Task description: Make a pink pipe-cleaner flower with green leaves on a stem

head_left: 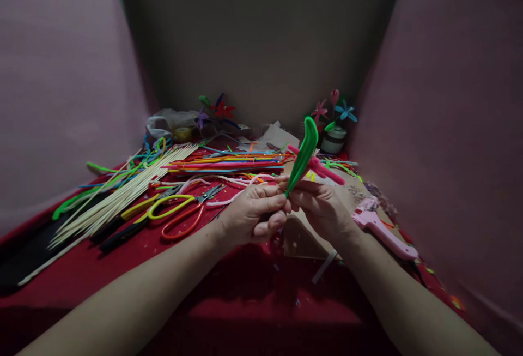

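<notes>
My left hand (pixel 252 213) and my right hand (pixel 321 206) meet over the middle of the red table (pixel 122 269), fingers pinched together. Between them rises a green pipe-cleaner leaf (pixel 304 153), curved and pointing up. Both hands grip its lower end. A pink pipe-cleaner piece (pixel 322 168) sticks out to the right just behind the leaf, close to my right fingers; whether it is joined to the leaf I cannot tell.
A bundle of bamboo skewers (pixel 122 192) lies at left, with scissors (pixel 183 209) beside it. Coloured pipe cleaners (pixel 229 162) spread across the back. A pink glue gun (pixel 382 228) lies at right. Finished pipe-cleaner flowers (pixel 335 110) stand in a small jar.
</notes>
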`<state>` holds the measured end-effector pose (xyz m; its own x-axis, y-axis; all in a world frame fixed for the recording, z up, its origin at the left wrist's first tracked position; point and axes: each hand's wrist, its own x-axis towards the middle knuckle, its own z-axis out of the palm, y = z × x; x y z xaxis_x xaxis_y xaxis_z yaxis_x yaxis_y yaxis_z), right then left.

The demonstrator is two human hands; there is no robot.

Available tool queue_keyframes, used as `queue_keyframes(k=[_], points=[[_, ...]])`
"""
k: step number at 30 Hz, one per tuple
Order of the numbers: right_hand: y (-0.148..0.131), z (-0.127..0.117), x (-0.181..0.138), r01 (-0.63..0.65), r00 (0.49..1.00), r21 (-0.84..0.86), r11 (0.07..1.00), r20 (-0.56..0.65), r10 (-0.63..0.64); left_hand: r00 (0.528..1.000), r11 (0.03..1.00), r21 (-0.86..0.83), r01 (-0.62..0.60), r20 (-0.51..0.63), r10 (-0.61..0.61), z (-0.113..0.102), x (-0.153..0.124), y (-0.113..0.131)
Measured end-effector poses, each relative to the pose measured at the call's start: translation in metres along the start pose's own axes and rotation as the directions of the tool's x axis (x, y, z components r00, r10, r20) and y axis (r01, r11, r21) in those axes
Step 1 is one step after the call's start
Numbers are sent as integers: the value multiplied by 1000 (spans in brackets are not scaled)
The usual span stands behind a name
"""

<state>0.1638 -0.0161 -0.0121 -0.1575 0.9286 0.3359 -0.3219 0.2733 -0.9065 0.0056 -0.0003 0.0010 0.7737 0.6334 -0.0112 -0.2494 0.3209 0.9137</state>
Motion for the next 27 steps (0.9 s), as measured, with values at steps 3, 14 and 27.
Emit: queue_keyframes(k=[3, 14, 27], points=[[1, 4, 0, 24, 999, 31, 999, -26, -23, 999, 995, 96, -23, -19, 25, 0, 0, 2], [5, 14, 0, 44, 978, -36, 998, -205, -50, 808, 494, 852, -174, -162, 566, 5, 2, -11], [4, -1, 1, -43, 999, 36, 998, -11, 43, 986, 996, 50, -77, -146, 83, -1, 3, 1]])
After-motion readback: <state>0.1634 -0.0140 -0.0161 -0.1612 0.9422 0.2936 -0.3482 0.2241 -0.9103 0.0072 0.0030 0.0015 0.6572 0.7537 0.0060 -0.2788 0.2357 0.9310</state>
